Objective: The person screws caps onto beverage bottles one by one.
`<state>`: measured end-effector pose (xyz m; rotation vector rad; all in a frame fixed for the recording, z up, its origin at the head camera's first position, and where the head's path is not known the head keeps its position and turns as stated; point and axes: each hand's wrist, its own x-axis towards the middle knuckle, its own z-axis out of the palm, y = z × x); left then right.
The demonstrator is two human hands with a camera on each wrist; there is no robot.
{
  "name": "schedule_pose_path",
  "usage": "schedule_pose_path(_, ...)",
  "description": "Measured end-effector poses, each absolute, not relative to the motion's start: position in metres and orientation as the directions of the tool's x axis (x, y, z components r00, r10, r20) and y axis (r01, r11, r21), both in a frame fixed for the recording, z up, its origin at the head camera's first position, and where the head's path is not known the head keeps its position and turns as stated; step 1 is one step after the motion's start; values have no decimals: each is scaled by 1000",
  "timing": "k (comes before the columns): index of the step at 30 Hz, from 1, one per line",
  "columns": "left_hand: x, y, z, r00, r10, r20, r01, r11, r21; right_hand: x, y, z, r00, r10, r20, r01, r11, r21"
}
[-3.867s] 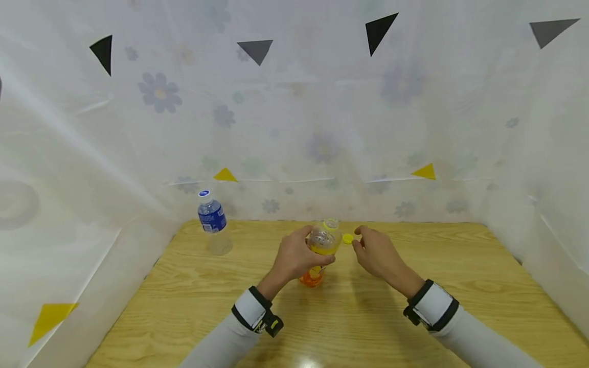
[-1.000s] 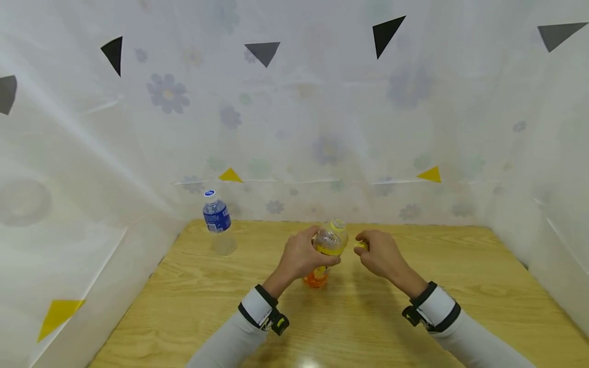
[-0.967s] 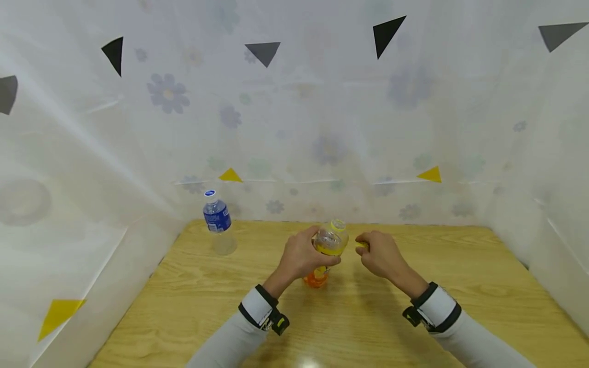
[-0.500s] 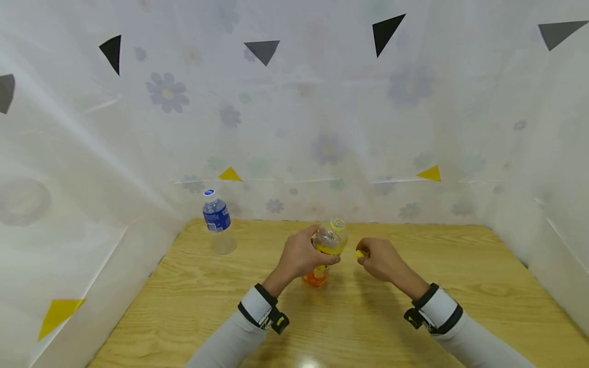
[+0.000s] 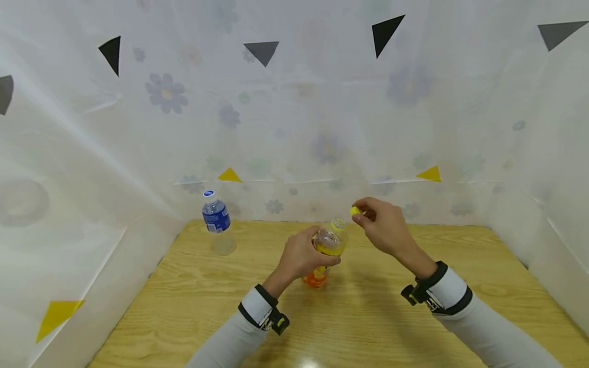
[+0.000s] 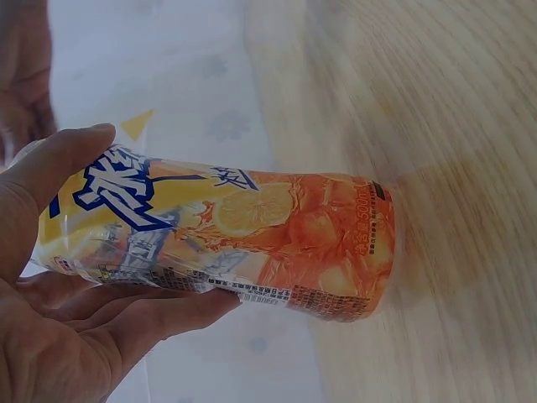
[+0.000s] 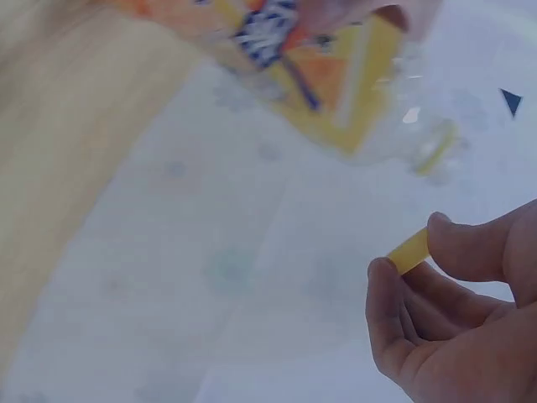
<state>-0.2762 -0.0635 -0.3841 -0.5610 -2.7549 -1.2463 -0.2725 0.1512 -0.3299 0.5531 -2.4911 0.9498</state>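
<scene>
My left hand (image 5: 301, 255) grips a clear plastic drink bottle (image 6: 277, 227) around its upper body. Its wrapper is yellow and orange, printed with a lemon slice and ice cubes. The bottle stands on the wooden table, and its neck (image 5: 338, 225) is uncapped with a yellow ring around it. To the right and slightly above that neck, my right hand (image 5: 384, 225) pinches a yellow bottle cap (image 7: 409, 251) between thumb and fingers. A small gap separates cap and neck in the right wrist view.
A second clear bottle (image 5: 216, 220) with a blue label and white cap stands at the table's back left. The wooden table (image 5: 184, 306) ends at a pale floral curtain (image 5: 294, 128) behind, and white sheeting hangs on both sides.
My right hand took the yellow cap from the table beside the bottle, then lifted it to just above neck height. The left hand stays in place on the bottle.
</scene>
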Motion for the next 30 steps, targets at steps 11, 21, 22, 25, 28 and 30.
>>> schedule_pose_path(11, -277, -64, -381, -928, 308, 209, 360, 593, 720, -254, 131, -312, -801, -321, 505, -573, 654, -494)
schedule_pose_path(21, -278, -64, -383, -934, 303, 188, 342, 610, 715, -252, 127, -318, -788, -349, 508, -594, 650, -474)
schedule_pose_path(22, -278, -64, -383, -934, 304, 186, 341, 609, 716, -252, 127, -318, -787, -352, 507, -595, 649, -474)
schedule_pose_path(25, -278, -65, -384, -934, 307, 184, 340, 603, 721, -252, 127, -318, -785, -360, 505, -600, 646, -472)
schedule_pose_path(28, -278, -65, -384, -933, 309, 185, 342, 599, 724, -252, 126, -318, -780, -364, 509, -605, 647, -464)
schedule_pose_path(30, -278, -65, -384, -932, 311, 188, 345, 598, 723, -252, 126, -319, -776, -363, 516, -607, 650, -457)
